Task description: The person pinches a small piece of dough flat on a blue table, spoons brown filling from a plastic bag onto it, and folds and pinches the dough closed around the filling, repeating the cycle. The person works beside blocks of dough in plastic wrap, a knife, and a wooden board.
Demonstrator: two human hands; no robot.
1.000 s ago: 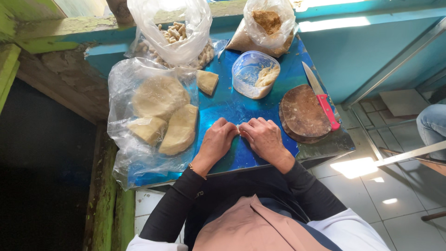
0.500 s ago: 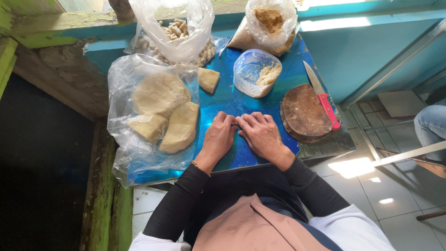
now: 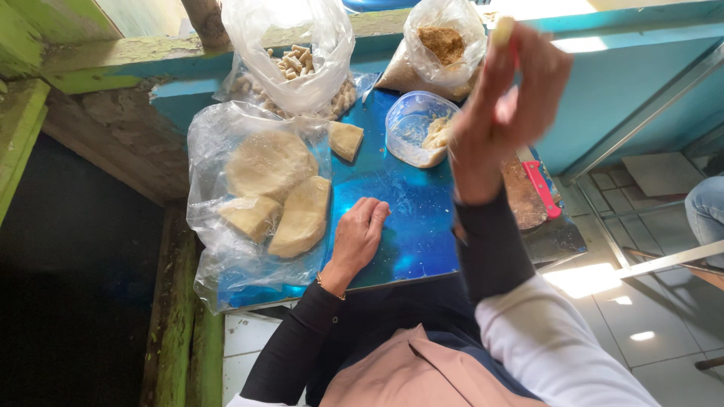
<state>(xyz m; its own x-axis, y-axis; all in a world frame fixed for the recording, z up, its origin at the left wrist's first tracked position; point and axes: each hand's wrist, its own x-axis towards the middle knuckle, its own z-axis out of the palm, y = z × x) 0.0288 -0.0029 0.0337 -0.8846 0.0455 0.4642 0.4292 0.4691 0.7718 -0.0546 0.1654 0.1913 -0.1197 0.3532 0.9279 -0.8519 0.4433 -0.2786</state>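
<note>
Blue worktop (image 3: 407,226) below a green sill: pale dough slabs (image 3: 275,192) lie in clear plastic at left; just beside them the left hand (image 3: 360,237) rests palm-down, fingers loosely together; the raised right hand (image 3: 509,105) pinches a small dough piece (image 3: 502,30) at its fingertips

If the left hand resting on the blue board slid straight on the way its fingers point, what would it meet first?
The left hand lies flat, fingers aimed up and slightly right across the shiny blue board. That stretch looks bare; the first thing in line is probably the clear round plastic tub holding pale dough, though the exact heading is uncertain.
</note>
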